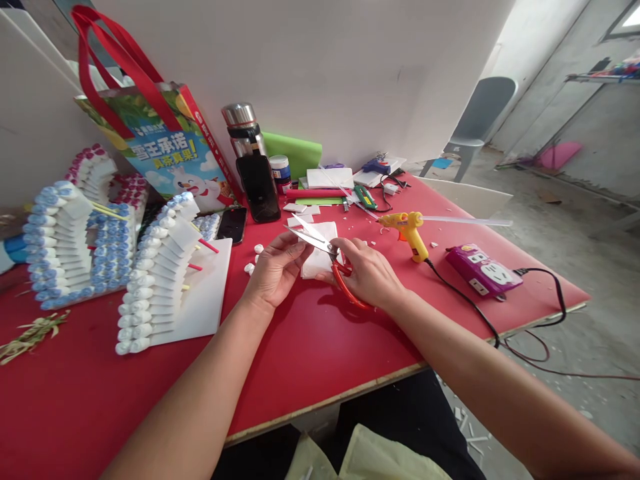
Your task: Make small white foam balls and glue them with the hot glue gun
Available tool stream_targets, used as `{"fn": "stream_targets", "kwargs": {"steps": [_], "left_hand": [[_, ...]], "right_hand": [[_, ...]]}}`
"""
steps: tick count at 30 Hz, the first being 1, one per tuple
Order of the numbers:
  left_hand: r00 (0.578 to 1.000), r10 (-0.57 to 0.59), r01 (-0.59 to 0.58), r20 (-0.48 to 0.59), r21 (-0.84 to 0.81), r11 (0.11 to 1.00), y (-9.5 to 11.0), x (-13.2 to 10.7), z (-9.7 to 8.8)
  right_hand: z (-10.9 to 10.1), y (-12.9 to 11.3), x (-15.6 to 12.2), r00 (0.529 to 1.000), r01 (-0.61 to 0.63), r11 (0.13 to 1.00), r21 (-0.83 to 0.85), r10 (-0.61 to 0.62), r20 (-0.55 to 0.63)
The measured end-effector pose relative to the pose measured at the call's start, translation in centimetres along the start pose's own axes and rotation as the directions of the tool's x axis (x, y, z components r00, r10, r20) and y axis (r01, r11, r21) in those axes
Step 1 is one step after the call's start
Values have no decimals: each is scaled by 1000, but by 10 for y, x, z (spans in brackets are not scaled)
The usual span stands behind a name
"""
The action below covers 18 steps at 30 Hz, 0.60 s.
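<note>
My right hand (369,270) grips the red-handled scissors (345,283), whose blades stand apart and point up to the left. Close by the blades is my left hand (277,267), with thumb and fingers pinched together; whatever is between them is too small or hidden to name. Beneath the scissors lies a stack of white paper squares (315,263). Small white rolled pieces (250,268) rest just left of my left hand. Further left stands a fan-shaped craft (160,280) of white rolls and folded white strips on a white board (210,293).
Blue-and-white crafts (63,240) and a shopping bag (175,153) are at the left. A steel flask (245,130) and a phone propped upright (257,190) stand behind. To the right lie a yellow glue gun (407,233), a purple power strip (483,270) and their cords.
</note>
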State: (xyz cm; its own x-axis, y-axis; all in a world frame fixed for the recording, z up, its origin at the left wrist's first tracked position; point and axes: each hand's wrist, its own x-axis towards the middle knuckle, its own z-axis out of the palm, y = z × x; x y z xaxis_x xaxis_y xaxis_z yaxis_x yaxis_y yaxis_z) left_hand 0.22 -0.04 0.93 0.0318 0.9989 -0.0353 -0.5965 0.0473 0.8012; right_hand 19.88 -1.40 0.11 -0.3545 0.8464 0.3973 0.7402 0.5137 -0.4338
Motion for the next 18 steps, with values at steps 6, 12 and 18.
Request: {"fn": "stream_targets", "kwargs": {"steps": [6, 12, 18], "left_hand": [[1000, -6, 6, -27, 3, 1000, 0, 0, 0], [1000, -18, 18, -26, 2, 1000, -1, 1, -1], [999, -34, 34, -19, -16, 999, -1, 2, -3]], "right_hand": [[2, 1, -1, 1000, 0, 1000, -29, 0, -4], [3, 2, -1, 1000, -9, 999, -41, 8, -20], [4, 2, -1, 999, 3, 999, -41, -4, -41]]}}
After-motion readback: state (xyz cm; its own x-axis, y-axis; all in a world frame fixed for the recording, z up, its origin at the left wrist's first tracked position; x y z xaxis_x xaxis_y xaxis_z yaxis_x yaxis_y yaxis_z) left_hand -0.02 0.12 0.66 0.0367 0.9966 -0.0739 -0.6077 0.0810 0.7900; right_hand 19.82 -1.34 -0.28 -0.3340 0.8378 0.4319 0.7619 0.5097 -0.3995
